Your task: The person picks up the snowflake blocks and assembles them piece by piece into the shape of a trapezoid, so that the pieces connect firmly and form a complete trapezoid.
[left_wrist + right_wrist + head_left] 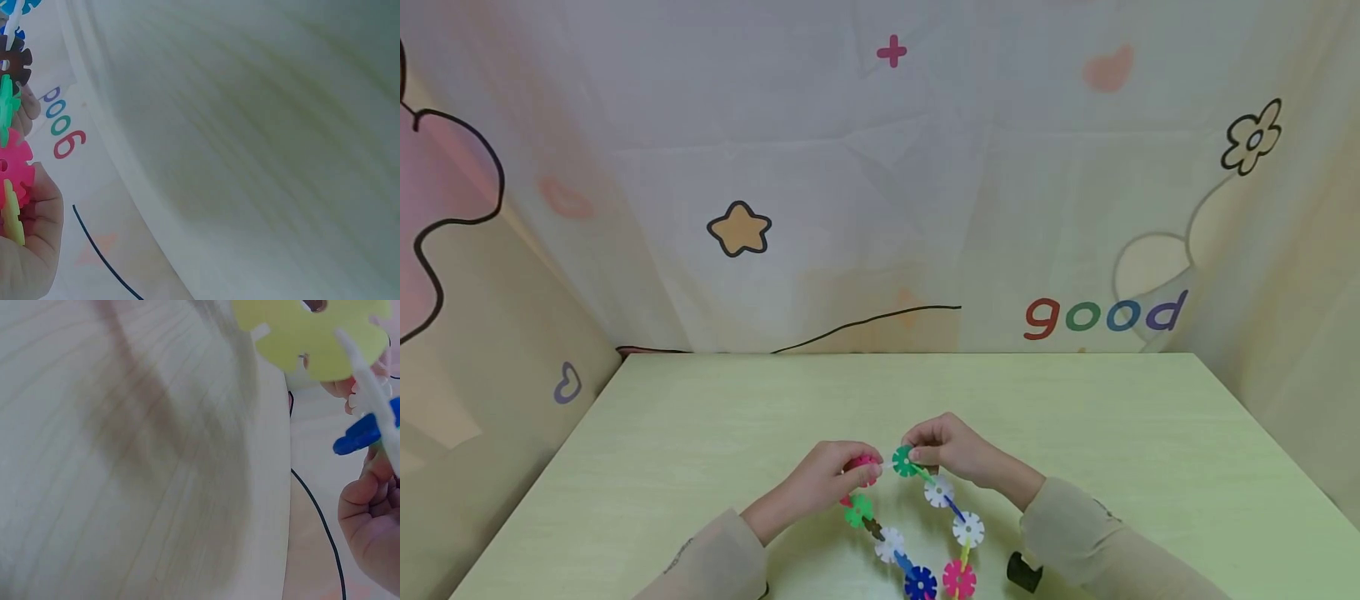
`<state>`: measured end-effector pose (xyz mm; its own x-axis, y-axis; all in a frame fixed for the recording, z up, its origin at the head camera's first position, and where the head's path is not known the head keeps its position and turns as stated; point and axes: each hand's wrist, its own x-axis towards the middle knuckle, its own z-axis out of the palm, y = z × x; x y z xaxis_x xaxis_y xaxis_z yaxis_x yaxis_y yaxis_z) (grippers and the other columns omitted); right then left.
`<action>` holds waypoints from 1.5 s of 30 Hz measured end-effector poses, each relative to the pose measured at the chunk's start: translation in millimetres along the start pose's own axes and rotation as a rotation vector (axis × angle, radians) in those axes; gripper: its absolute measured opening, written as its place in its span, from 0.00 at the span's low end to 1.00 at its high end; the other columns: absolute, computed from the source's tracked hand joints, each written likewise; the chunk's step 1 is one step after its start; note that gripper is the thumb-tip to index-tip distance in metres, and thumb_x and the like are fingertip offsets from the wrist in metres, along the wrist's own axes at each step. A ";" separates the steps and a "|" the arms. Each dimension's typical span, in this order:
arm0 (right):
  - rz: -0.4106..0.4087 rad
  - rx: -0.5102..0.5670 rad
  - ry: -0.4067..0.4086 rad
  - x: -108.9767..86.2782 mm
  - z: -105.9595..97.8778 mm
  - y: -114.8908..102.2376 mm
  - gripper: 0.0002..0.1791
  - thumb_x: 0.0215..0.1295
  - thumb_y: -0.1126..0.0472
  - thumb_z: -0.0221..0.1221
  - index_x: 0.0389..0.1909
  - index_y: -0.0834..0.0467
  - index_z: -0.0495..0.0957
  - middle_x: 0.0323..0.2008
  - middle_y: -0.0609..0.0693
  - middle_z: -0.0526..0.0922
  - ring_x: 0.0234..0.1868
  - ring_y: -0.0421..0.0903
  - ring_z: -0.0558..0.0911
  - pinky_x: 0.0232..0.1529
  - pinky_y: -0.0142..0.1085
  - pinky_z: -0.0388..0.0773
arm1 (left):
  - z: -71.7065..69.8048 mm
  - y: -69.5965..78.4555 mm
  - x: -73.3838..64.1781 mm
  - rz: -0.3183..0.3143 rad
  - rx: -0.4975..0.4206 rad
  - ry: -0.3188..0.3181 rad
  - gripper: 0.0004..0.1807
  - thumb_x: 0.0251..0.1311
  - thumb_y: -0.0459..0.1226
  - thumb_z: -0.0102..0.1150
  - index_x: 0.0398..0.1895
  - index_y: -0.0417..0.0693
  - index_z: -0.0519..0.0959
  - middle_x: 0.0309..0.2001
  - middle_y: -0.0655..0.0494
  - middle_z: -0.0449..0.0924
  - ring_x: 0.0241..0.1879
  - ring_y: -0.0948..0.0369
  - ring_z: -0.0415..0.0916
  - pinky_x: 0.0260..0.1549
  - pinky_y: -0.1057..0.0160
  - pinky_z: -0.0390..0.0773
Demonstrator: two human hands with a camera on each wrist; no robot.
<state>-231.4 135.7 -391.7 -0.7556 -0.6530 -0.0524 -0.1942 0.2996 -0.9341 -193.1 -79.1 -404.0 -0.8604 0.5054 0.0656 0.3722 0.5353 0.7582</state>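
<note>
Slotted plastic discs in several colours are joined into a hanging loop in the head view. My left hand (820,479) pinches a pink disc (867,459) at the loop's upper left. Across from it, my right hand (958,450) grips a green disc (901,461) between thumb and fingers. A pale disc (887,465), seen edge-on, spans the small space between these two. Below hang a blue disc (921,583) and a lower pink disc (959,578); the frame's bottom edge cuts off the rest. A yellow disc (337,344) looms close in the right wrist view.
The pale green table (737,400) spreads beneath both hands. A dark curved piece (1024,572) shows beside the right sleeve. Behind the table hangs a printed cloth (820,183) with a star, a flower and the word "good".
</note>
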 end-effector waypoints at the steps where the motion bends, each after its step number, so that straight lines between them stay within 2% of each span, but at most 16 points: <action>1: -0.001 0.001 -0.002 -0.1 0.0 0.2 0.08 0.60 0.69 0.51 0.34 0.70 0.77 0.22 0.47 0.76 0.21 0.40 0.68 0.23 0.29 0.69 | 0.1 0.2 -0.2 0.003 -0.001 -0.001 0.15 0.59 0.44 0.51 0.40 0.41 0.77 0.25 0.57 0.76 0.21 0.67 0.68 0.20 0.70 0.73; 18: -0.014 -0.050 -0.033 -2.1 0.7 0.6 0.07 0.59 0.70 0.51 0.32 0.70 0.77 0.20 0.47 0.74 0.19 0.39 0.67 0.21 0.28 0.68 | 3.0 2.0 -2.8 0.050 0.058 -0.005 0.14 0.59 0.43 0.51 0.38 0.42 0.78 0.23 0.59 0.76 0.19 0.71 0.65 0.21 0.72 0.71; 26: -0.052 -0.093 -0.049 -7.3 -1.5 -3.9 0.07 0.60 0.67 0.52 0.33 0.67 0.77 0.22 0.48 0.75 0.20 0.39 0.68 0.22 0.28 0.70 | 0.7 4.1 -4.1 0.021 0.046 -0.057 0.18 0.59 0.47 0.49 0.44 0.44 0.77 0.26 0.60 0.76 0.22 0.69 0.68 0.23 0.72 0.72; 30: -0.081 -0.120 -0.068 -9.4 -1.9 -6.5 0.07 0.60 0.66 0.53 0.33 0.67 0.77 0.22 0.50 0.76 0.20 0.38 0.68 0.21 0.27 0.69 | 0.6 5.6 -3.3 0.029 0.057 -0.078 0.19 0.59 0.50 0.48 0.42 0.46 0.78 0.26 0.60 0.76 0.22 0.68 0.68 0.23 0.72 0.72; 39: -0.133 -0.184 -0.048 -12.6 -1.8 -12.9 0.06 0.59 0.68 0.53 0.32 0.67 0.76 0.22 0.56 0.76 0.19 0.40 0.68 0.20 0.28 0.70 | -1.1 9.7 -3.1 0.019 0.064 -0.052 0.20 0.55 0.49 0.54 0.42 0.44 0.78 0.28 0.59 0.76 0.24 0.66 0.67 0.23 0.71 0.70; 45: -0.186 -0.220 -0.038 -15.8 1.1 -17.6 0.06 0.60 0.68 0.52 0.32 0.66 0.76 0.20 0.55 0.76 0.18 0.35 0.67 0.20 0.25 0.69 | -2.6 11.3 -3.9 0.031 0.037 -0.037 0.18 0.54 0.48 0.56 0.41 0.45 0.79 0.27 0.60 0.76 0.24 0.67 0.66 0.22 0.72 0.69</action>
<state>-215.4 139.9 -374.8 -0.6709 -0.7354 0.0951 -0.4615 0.3136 -0.8299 -186.5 -76.8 -394.0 -0.8352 0.5462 0.0641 0.4117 0.5437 0.7314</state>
